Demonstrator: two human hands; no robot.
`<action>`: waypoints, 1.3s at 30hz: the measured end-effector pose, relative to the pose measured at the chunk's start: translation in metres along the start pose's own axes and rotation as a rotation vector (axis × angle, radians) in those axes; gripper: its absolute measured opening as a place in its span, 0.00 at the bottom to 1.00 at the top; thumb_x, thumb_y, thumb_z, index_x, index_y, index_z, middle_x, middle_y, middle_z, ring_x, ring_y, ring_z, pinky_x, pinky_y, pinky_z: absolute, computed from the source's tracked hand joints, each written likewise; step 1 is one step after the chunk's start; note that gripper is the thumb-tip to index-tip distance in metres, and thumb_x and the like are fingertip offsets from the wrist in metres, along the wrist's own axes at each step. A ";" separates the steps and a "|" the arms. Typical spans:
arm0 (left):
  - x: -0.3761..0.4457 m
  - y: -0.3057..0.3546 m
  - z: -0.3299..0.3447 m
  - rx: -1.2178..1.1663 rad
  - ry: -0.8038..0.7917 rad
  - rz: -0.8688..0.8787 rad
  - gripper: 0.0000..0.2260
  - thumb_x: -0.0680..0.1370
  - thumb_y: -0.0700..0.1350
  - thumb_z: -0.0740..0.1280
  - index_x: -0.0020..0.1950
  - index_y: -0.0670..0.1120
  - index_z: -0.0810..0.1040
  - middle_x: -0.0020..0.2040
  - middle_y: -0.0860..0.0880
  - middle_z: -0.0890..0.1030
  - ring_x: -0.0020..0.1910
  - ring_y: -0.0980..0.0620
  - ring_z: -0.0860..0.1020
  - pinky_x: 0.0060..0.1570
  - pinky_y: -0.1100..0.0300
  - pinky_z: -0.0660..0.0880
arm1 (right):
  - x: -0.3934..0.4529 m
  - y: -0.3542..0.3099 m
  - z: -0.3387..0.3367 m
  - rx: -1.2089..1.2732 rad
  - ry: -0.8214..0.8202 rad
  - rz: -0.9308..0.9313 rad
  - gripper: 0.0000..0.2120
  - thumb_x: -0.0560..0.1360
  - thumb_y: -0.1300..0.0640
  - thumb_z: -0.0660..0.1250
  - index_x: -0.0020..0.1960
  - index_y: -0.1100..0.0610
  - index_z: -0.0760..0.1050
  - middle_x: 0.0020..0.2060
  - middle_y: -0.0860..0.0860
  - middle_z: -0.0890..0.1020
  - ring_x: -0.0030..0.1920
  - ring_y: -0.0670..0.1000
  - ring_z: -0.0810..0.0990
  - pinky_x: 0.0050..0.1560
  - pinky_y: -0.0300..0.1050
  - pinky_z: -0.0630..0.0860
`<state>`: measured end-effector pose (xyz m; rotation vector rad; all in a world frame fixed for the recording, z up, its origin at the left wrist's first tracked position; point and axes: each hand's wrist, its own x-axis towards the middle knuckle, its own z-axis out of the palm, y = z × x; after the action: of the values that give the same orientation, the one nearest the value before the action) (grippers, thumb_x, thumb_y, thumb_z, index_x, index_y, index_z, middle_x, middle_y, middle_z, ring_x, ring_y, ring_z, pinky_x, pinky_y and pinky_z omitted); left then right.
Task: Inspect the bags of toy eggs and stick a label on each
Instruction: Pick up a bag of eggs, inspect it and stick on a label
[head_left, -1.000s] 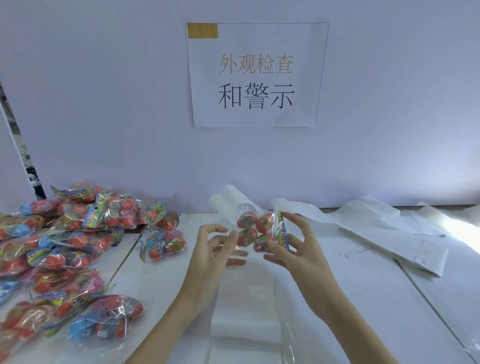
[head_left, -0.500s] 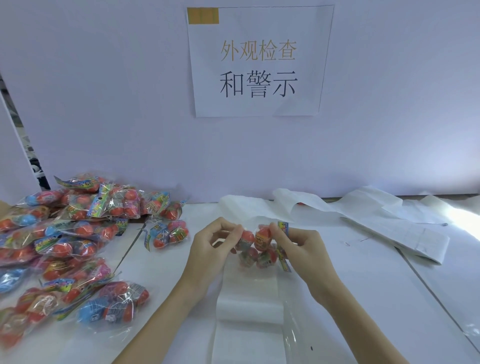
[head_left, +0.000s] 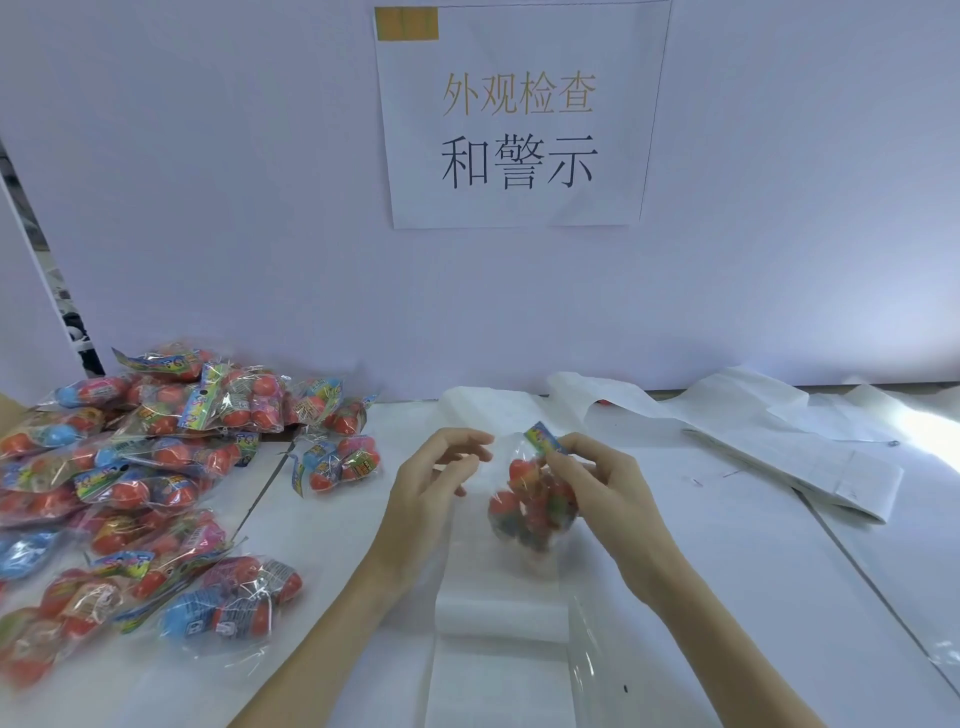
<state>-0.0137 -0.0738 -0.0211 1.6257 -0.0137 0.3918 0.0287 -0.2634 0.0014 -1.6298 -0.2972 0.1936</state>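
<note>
One bag of toy eggs (head_left: 532, 506) at frame centre, right hand (head_left: 605, 493) pinching header card so bag hangs for inspection. Left hand (head_left: 431, 480) loosely curled, empty, just beside bag. Uninspected pile (head_left: 140, 467) left.

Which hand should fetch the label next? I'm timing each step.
Probably the left hand: it hovers beside the bag of toy eggs holding nothing, while the right hand pinches the bag's top.
</note>
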 end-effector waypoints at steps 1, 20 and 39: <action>-0.001 0.000 0.000 0.028 -0.048 0.010 0.13 0.76 0.54 0.67 0.56 0.51 0.85 0.49 0.52 0.85 0.48 0.54 0.81 0.45 0.63 0.76 | 0.000 0.001 0.002 -0.067 0.017 -0.031 0.11 0.82 0.54 0.68 0.42 0.54 0.82 0.33 0.52 0.83 0.32 0.50 0.75 0.35 0.39 0.72; 0.000 0.001 0.003 0.035 0.185 0.018 0.06 0.83 0.42 0.69 0.47 0.44 0.83 0.42 0.46 0.85 0.41 0.49 0.84 0.44 0.59 0.81 | -0.002 -0.005 0.002 0.273 -0.015 0.131 0.12 0.82 0.51 0.69 0.48 0.56 0.87 0.44 0.54 0.88 0.39 0.51 0.84 0.38 0.38 0.80; 0.002 -0.003 0.002 -0.184 0.062 -0.058 0.20 0.75 0.46 0.75 0.66 0.55 0.75 0.58 0.46 0.85 0.54 0.41 0.86 0.62 0.43 0.80 | 0.001 0.003 0.003 0.221 0.106 0.049 0.09 0.80 0.57 0.72 0.52 0.62 0.76 0.36 0.57 0.87 0.34 0.51 0.85 0.40 0.40 0.82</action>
<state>-0.0106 -0.0754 -0.0237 1.4292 0.0434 0.3850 0.0291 -0.2605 -0.0018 -1.4236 -0.1487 0.1700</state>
